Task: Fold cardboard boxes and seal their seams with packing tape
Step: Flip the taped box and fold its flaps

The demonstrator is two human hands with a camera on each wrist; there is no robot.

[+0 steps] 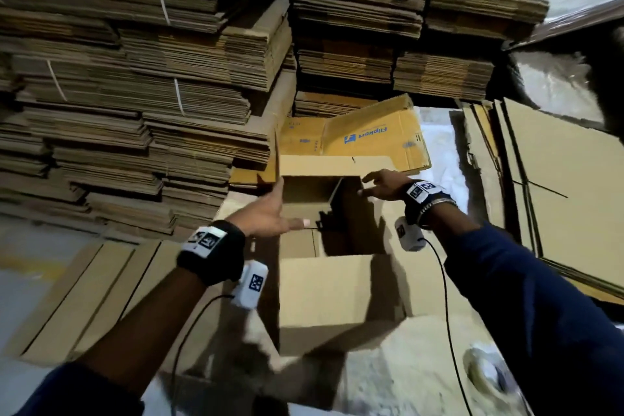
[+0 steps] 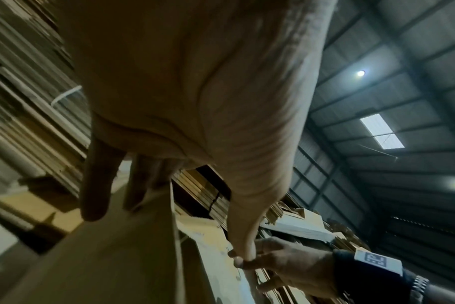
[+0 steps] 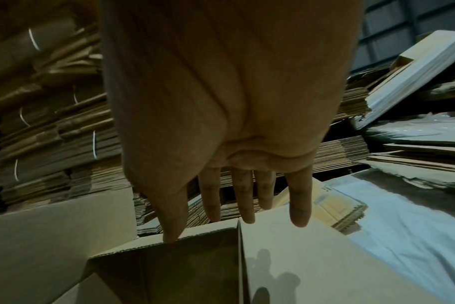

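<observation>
- Currently, step in hand: squaring up and folding the flaps of an erected cardboard box (image 1: 324, 294), which stands at the centre of the head view with its mouth facing up; no flap is yet closed, no seam taped.
- Left hand (image 1: 270, 213): fingers straight and apart, flat against the upright left flap (image 1: 277, 159); the left wrist view shows fingertips (image 2: 94, 205) lying on that panel.
- Right hand (image 1: 381, 184): fingers spread, holding nothing; thumb tip on the corrugated edge of the box wall, the other fingertips (image 3: 248, 216) at the far flap (image 1: 337, 165), by the right wrist view.
- Next move, by judgement: press both side flaps inward and level, then bring the long flaps to meet before tape is fetched.
- Tape roll (image 1: 486, 373): pale ring, blurred, lower right of the head view, well apart from both hands.
- Material: plain brown corrugated board, matte, fluted edges showing, stiff scored creases.
- Printed flattened carton (image 1: 371, 138): yellow-brown, blue lettering, just behind the box.
- Bundled flat cartons (image 1: 135, 94): tall stacks, white strapping, upper left and centre.
</observation>
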